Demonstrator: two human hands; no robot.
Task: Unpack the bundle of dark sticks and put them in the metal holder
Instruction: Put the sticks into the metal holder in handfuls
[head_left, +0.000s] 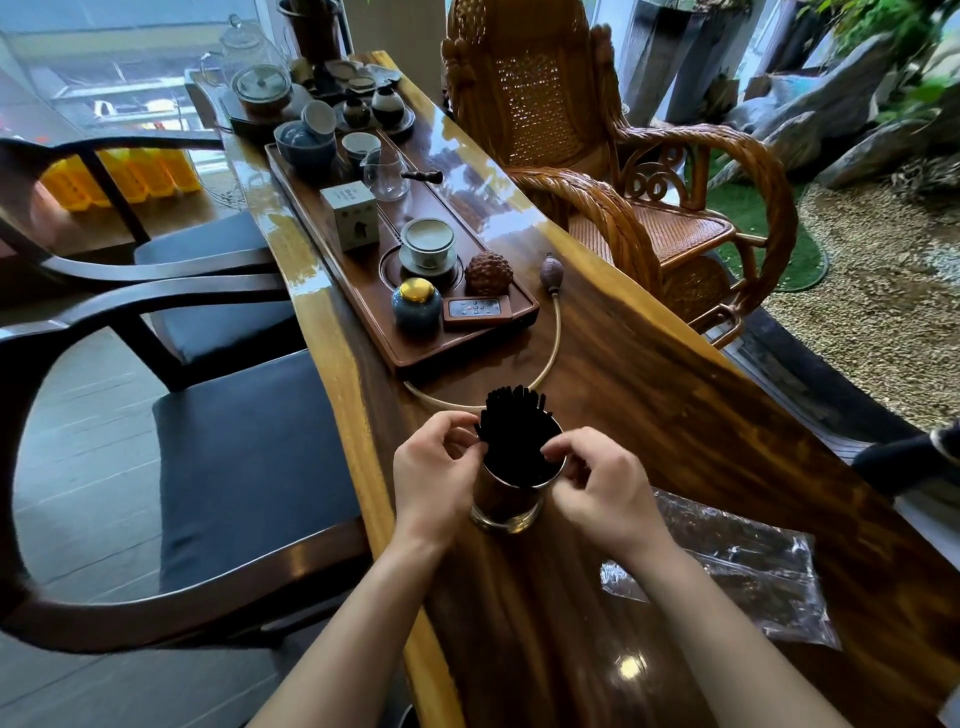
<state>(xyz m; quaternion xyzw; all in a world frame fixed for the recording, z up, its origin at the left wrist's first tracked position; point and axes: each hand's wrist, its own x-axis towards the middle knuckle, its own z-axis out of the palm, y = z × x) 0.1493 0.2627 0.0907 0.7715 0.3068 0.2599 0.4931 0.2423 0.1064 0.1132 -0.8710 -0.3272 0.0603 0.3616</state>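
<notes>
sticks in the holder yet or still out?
In. The dark sticks stand upright inside the metal holder, tips fanned above its rim. Both hands, left hand and right hand, touch the rim area.

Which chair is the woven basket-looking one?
The rattan armchair across the table, on the right side. It is light brown and woven with curly arms; the two chairs on the left are dark smooth wood with flat dark cushions.

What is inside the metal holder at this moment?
The dark sticks stand upright in the metal holder, tops fanning above its rim. Their lower ends are hidden by the wall. The left hand and right hand are at the rim.
</notes>
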